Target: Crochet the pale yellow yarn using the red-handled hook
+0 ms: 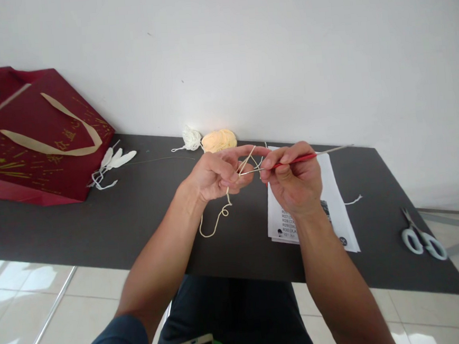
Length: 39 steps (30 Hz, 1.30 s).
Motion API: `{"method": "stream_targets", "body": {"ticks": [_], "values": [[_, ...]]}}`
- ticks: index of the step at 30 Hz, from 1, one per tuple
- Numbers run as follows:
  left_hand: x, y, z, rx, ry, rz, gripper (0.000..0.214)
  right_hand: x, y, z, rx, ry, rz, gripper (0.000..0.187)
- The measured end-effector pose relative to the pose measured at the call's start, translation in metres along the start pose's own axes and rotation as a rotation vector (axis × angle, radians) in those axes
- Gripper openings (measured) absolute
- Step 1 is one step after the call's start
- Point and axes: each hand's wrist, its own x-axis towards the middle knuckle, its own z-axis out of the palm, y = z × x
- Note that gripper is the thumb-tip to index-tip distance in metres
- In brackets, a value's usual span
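My right hand grips a crochet hook by its red handle, with the thin metal end pointing left. Pale yellow yarn is pinched between the thumb and fingers of my left hand, whose index finger stretches out to the right. A strand runs taut over that finger, and the hook's tip meets the yarn close to the left thumb. Below the left hand the yarn's tail hangs in a loose curl. Both hands are above the dark table.
Against the wall lie a pale orange yarn ball and a white yarn ball. White crocheted pieces rest beside a red paper bag at left. Printed sheets lie under my right hand; scissors sit near the right edge.
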Motion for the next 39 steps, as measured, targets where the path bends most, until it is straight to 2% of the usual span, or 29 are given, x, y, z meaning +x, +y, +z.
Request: {"method": "stream_targets", "body": {"ticks": [13,21,32,39], "values": [[0.002,-0.003,-0.003,-0.061,-0.030,0.012,0.067,-0.003,0.005,0.008,0.127,-0.023,0.037,0.020],[0.003,-0.005,-0.004,-0.037,-0.023,0.054,0.067,-0.004,0.008,0.011,0.153,0.018,0.093,0.026],[0.005,-0.009,-0.008,-0.032,-0.040,0.086,0.066,-0.004,0.008,0.010,0.192,0.007,0.102,0.024],[0.005,-0.011,-0.007,0.010,-0.003,0.123,0.065,-0.002,0.007,0.012,0.213,0.031,0.135,0.026]]}}
